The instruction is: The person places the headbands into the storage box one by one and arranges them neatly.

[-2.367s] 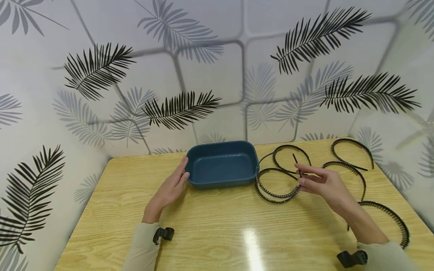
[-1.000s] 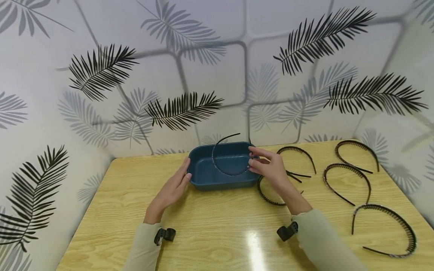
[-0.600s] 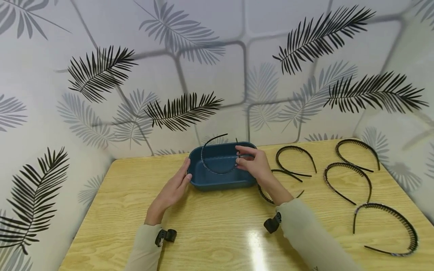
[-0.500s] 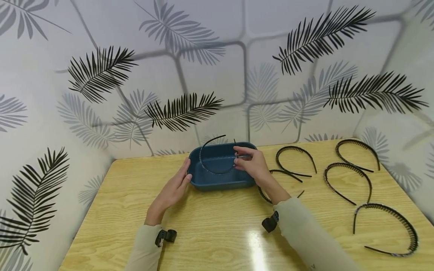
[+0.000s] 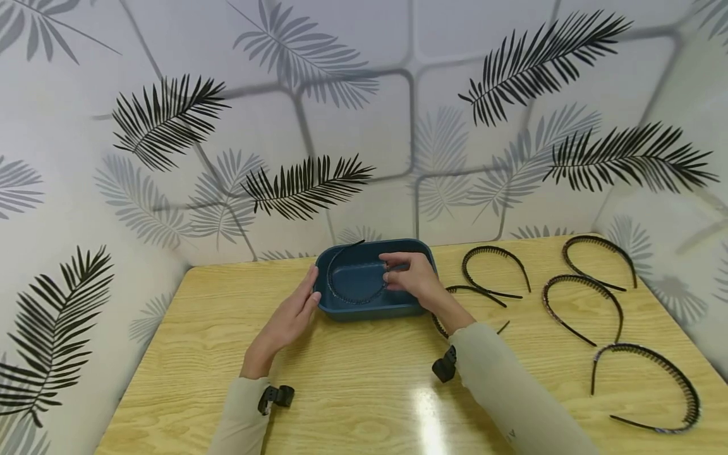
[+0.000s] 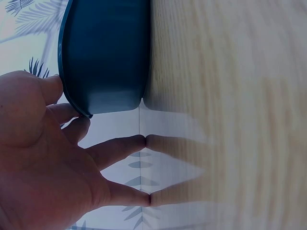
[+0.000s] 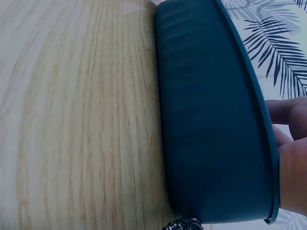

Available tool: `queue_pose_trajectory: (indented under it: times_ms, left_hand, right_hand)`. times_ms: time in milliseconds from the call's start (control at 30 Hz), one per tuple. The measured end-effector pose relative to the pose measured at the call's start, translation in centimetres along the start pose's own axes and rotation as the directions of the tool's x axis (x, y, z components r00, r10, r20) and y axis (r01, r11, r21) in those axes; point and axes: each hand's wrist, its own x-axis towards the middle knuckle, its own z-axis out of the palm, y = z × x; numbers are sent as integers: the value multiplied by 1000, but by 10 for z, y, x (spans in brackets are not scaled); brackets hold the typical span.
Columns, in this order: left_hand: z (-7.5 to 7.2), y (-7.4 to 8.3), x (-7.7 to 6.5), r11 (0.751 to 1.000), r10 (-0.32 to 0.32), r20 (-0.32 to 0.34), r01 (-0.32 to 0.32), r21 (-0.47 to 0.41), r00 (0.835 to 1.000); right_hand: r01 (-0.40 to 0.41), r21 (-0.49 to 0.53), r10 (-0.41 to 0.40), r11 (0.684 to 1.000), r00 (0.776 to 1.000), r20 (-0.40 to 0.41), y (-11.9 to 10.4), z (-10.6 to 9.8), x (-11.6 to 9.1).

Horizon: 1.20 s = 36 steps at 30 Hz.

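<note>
A dark blue rectangular box (image 5: 375,311) stands on the table against the wall. At its left end my left hand (image 5: 292,313) rests with fairly straight fingers along the side and the thumb at the rim. In the left wrist view, two fingertips (image 6: 144,141) of that hand touch the tabletop beside the box (image 6: 108,62). My right hand (image 5: 414,278) reaches over the box's right part, pinching one side of a thin black headband (image 5: 330,278). The band's curve lies low within the box, while one tip overlaps the back rim. In the right wrist view, the box wall hides the held headband.
Several black toothed headbands lie on the wooden table (image 5: 341,392) to the right, including one headband (image 5: 691,392) near the front and another headband (image 5: 614,303) behind it. My right forearm partly covers a headband (image 5: 478,288) beside the box. A leaf-patterned wall (image 5: 375,139) borders the back.
My right hand has carried the headband from the pile right of the box leftward over it, then lowered it inside. My left hand has stayed at the box's left end.
</note>
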Motion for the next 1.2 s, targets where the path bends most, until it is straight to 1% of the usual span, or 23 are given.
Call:
queue_pose_trajectory:
  times_ms: [200, 367, 633, 767, 933, 1200]
  left_hand:
    - [-1, -1, -1, 1000, -6, 3, 6, -10, 1000]
    - [1, -1, 0, 1000, -6, 10, 6, -15, 1000]
    - [0, 0, 0, 1000, 2, 8, -2, -18, 1000]
    - [-2, -1, -2, 1000, -4, 9, 4, -19, 1000]
    - [-3, -1, -2, 1000, -6, 17, 7, -28, 1000]
    - [-1, 0, 0, 1000, 5, 6, -5, -19, 1000]
  right_hand:
    - [-54, -24, 54, 998, 998, 25, 2, 6, 8]
    - [-74, -47, 76, 996, 996, 42, 4, 6, 10]
    - [-68, -77, 73, 995, 995, 69, 5, 9, 10]
    - [-96, -81, 103, 992, 991, 88, 6, 14, 12]
    - [-124, -85, 131, 989, 988, 82, 6, 15, 14]
    - [-111, -95, 121, 989, 988, 100, 5, 11, 14]
